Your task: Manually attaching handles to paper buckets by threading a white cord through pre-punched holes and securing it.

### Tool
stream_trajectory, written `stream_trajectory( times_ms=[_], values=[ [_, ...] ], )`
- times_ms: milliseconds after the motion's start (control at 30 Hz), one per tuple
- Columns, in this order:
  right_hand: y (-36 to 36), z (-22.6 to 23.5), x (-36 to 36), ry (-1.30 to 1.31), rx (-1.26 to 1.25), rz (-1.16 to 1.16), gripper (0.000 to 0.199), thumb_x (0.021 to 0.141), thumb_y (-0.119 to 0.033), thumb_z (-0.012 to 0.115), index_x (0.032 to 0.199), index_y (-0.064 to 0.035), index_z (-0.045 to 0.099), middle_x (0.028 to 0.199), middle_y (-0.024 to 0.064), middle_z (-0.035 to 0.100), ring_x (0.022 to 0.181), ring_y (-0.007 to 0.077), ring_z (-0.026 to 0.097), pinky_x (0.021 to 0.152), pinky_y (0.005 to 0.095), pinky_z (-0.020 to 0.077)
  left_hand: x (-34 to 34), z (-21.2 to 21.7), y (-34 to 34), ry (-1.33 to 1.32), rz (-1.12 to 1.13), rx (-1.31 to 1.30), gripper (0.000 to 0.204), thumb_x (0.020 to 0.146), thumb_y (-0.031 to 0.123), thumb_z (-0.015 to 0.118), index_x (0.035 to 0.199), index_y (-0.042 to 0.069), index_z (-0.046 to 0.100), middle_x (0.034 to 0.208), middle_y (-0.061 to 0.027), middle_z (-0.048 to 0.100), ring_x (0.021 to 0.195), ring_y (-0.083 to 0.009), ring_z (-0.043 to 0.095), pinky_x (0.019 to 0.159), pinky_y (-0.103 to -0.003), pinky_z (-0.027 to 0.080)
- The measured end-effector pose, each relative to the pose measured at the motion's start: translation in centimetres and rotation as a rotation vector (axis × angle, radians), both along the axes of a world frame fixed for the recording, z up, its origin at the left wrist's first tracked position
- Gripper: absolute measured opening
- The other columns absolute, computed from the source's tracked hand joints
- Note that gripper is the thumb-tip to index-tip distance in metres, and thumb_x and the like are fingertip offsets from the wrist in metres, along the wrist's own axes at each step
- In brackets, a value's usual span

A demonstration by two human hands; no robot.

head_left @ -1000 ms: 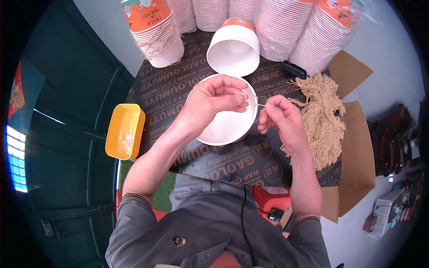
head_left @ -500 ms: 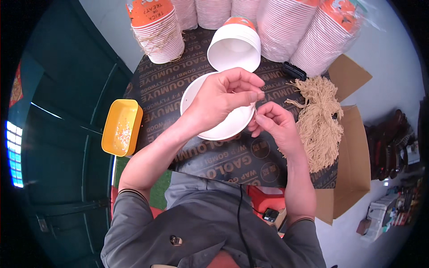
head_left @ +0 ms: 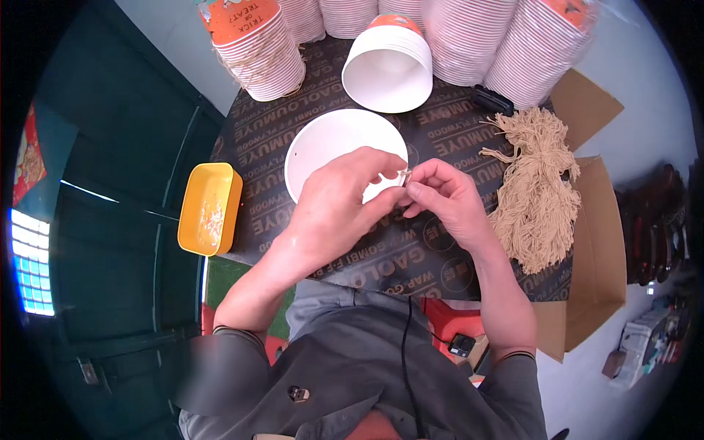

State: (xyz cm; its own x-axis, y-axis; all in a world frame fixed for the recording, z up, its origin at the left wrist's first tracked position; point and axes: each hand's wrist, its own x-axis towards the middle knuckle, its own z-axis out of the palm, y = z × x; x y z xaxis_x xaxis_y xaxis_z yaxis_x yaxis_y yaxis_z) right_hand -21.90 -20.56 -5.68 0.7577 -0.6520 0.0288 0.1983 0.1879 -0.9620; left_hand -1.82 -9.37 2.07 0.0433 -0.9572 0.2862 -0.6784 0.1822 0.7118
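A white paper bucket (head_left: 334, 136) stands mouth up on the table, with a small hole in its wall near the left rim. My left hand (head_left: 334, 198) reaches over its near right side, thumb and fingers closed around a short pale string (head_left: 405, 176). At the same spot my right hand (head_left: 451, 202) pinches the string between thumb and forefinger. The two hands' fingertips meet just beside the bucket's right rim. Fingers hide most of the string and that part of the rim.
Behind lies a tilted stack of white buckets (head_left: 385, 77); tall bucket stacks (head_left: 264, 70) line the back. On the right are a beige string bundle (head_left: 539, 191), a black object (head_left: 493, 100) and a cardboard box (head_left: 598, 257). A yellow tray (head_left: 233, 209) holding small bits sits left.
My left hand has come down from above the bucket toward my right fingertips. Its fingers now meet the right hand's at the string. The view has shifted slightly.
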Motion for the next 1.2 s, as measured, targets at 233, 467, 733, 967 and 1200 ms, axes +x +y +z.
stream_trajectory(
  times_ms=[233, 467, 733, 967, 1200],
  values=[
    [0.1, 0.0, 0.1, -0.028, 0.006, 0.008, 0.013, 0.11, -0.009, 0.07, 0.119, -0.0012, 0.068, 0.111, 0.0033, 0.075, 0.101, 0.0083, 0.073, 0.086, 0.0248, 0.0629, -0.8, 0.4, -0.8, -0.065, 0.038, 0.014, 0.019, 0.096, 0.015, 0.079, 0.111, 0.004, 0.075, 0.102, -0.012, 0.078, 0.094, -0.0321, 0.078, 0.078, -0.044, 0.06],
    [0.1, -0.1, -0.1, -0.045, -0.036, -0.018, 0.012, 0.108, -0.008, 0.072, 0.117, -0.0004, 0.069, 0.111, 0.0041, 0.076, 0.1, 0.0084, 0.073, 0.086, 0.0252, 0.0627, -0.5, 0.8, -1.8, 0.002, -0.002, 0.123, 0.014, 0.101, 0.01, 0.074, 0.109, -0.001, 0.075, 0.094, -0.009, 0.078, 0.081, -0.0147, 0.077, 0.074, -0.031, 0.061],
    [0.0, 0.1, -0.5, 0.005, -0.043, -0.066, 0.012, 0.106, -0.005, 0.075, 0.115, 0.0013, 0.07, 0.109, 0.0076, 0.079, 0.098, 0.0142, 0.077, 0.091, 0.0307, 0.0655, 0.4, 0.4, -2.5, 0.344, 0.013, 0.263, 0.015, 0.107, 0.015, 0.071, 0.11, 0.0, 0.072, 0.096, -0.0033, 0.075, 0.087, -0.0095, 0.069, 0.079, -0.028, 0.057],
    [-0.2, 0.7, -0.7, 0.05, -0.025, -0.085, 0.014, 0.106, -0.006, 0.074, 0.118, 0.002, 0.072, 0.103, 0.0063, 0.078, 0.095, 0.013, 0.076, 0.089, 0.0286, 0.0638, 0.5, -0.3, -2.9, 0.403, -0.033, 0.151, 0.014, 0.105, 0.01, 0.068, 0.105, -0.003, 0.069, 0.09, -0.0062, 0.073, 0.077, -0.0099, 0.066, 0.07, -0.029, 0.055],
    [0.0, 0.6, -0.7, 0.068, -0.124, -0.159, 0.012, 0.107, -0.009, 0.075, 0.114, 0.0005, 0.075, 0.103, 0.0025, 0.077, 0.092, 0.0078, 0.072, 0.085, 0.0252, 0.0589, 1.0, -0.6, -3.5, 0.474, -0.071, 0.221, 0.014, 0.111, 0.014, 0.068, 0.11, 0.0, 0.07, 0.1, -0.0033, 0.074, 0.092, -0.0077, 0.067, 0.083, -0.026, 0.055]
  ],
)
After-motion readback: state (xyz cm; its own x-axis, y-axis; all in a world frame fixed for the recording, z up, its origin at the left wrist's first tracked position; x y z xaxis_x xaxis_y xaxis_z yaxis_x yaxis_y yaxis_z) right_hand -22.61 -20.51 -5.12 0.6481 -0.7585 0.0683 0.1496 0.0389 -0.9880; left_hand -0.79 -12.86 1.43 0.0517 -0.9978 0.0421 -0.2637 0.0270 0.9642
